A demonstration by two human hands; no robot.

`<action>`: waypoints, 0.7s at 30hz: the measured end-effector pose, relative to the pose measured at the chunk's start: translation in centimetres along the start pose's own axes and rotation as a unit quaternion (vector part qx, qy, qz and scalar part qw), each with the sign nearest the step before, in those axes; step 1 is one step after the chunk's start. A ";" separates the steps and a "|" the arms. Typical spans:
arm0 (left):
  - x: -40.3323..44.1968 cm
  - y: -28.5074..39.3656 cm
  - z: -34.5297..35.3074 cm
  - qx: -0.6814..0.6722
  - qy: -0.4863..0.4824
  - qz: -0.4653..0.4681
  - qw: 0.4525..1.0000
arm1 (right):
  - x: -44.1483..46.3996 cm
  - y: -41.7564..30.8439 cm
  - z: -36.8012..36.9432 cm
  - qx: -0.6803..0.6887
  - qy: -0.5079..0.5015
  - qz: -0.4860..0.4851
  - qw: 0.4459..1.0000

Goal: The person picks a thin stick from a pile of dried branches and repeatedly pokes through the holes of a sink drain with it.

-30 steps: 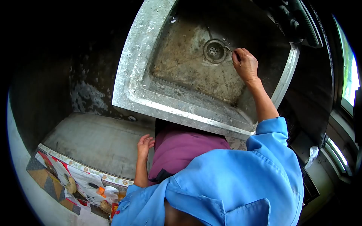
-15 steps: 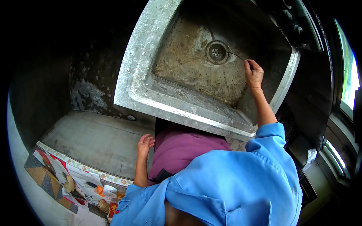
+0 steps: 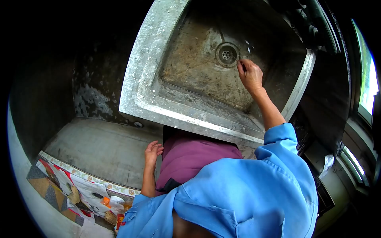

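Note:
My right hand (image 3: 251, 74) is inside the worn grey stone sink (image 3: 137, 71), just beside the round metal drain (image 3: 227, 54) with its holes. Thumb and fingers are pinched together on a thin dark wire; most of it is hidden by the hand now, and I cannot make out its far end. My left hand (image 3: 152, 152) hangs low, in front of the sink and next to my purple clothing (image 3: 202, 154). Its fingers are loosely bent and apart, with nothing in them.
Small white spots (image 3: 248, 48) show beyond the drain. Dark pipe-like fittings (image 3: 313, 27) stand at the upper right, near a window (image 3: 367, 71). At lower left, a ledge (image 3: 99, 152) runs above papers and packets (image 3: 91, 194). A white plastic bag (image 3: 327, 164) hangs at right.
My right hand has moved left and slightly forward, up to the drain's edge. The wire that stretched between hand and drain is now mostly out of sight. My left hand stays in place.

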State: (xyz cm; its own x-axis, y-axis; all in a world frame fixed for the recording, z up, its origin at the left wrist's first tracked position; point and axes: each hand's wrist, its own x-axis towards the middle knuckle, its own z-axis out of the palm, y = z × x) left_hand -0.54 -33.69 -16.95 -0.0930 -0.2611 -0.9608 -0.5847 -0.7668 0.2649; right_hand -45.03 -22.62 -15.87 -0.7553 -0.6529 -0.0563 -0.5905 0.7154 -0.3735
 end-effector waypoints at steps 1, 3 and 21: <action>0.0 0.0 0.1 -0.001 0.001 -0.001 1.000 | 0.7 -0.2 0.1 0.007 0.024 0.008 1.000; -0.2 0.2 0.0 0.005 0.003 -0.004 1.000 | 2.1 -0.5 -0.5 0.025 0.035 0.057 0.997; 0.1 0.4 0.6 0.012 0.001 -0.003 1.000 | 1.2 -0.7 -0.9 -0.063 -0.074 0.000 0.995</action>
State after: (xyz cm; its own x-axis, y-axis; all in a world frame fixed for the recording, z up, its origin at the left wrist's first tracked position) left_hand -1.27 -33.70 -16.98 -0.0885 -0.2573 -0.9623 -0.6041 -0.7542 0.2572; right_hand -45.76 -23.72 -14.84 -0.7112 -0.6754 -0.1948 -0.6281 0.7350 -0.2553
